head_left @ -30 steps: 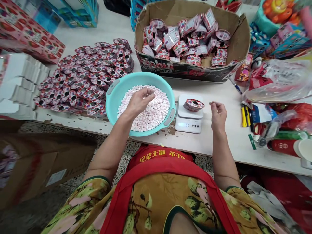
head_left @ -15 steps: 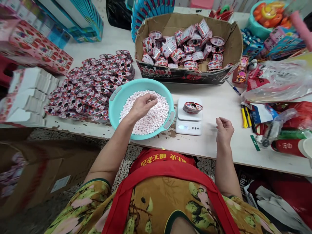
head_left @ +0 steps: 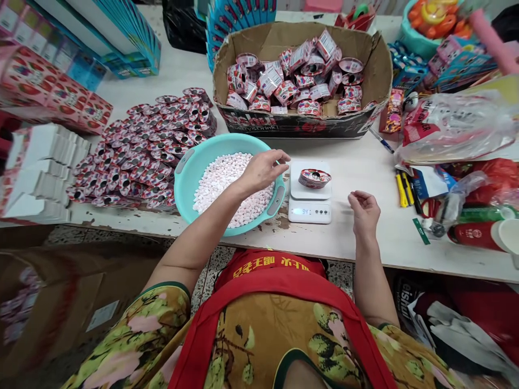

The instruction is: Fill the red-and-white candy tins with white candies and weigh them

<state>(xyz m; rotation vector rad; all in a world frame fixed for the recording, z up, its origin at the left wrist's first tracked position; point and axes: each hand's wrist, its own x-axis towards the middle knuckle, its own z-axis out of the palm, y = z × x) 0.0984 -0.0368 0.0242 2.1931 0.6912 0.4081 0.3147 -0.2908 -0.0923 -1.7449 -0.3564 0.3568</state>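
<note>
My left hand (head_left: 265,170) hangs over the right rim of a turquoise basin (head_left: 184,202), close to the scale. Its thumb and fingers are pinched together; anything between them is too small to make out. Many small white-pink candies (head_left: 221,173) lie in the basin. On the white digital scale (head_left: 298,192) sits one oval, red-and-pink printed packet (head_left: 315,178) with a dark hole in its top; the display seems to read 94. To the right of the scale, my right hand (head_left: 365,213) is held above the table with fingers curled against the thumb, their inside hidden.
Left of the basin stand rows of similar packets (head_left: 141,151) with holes in their tops. Behind is a cardboard box (head_left: 300,127) of more packets. White card stacks (head_left: 40,173) lie far left. Cutters (head_left: 402,189), plastic bags (head_left: 450,129) and a red cup (head_left: 472,232) occupy the right.
My left hand has moved right, from above the candies to the basin's rim beside the scale. The right hand keeps about the same place. The camera view has shifted slightly.
</note>
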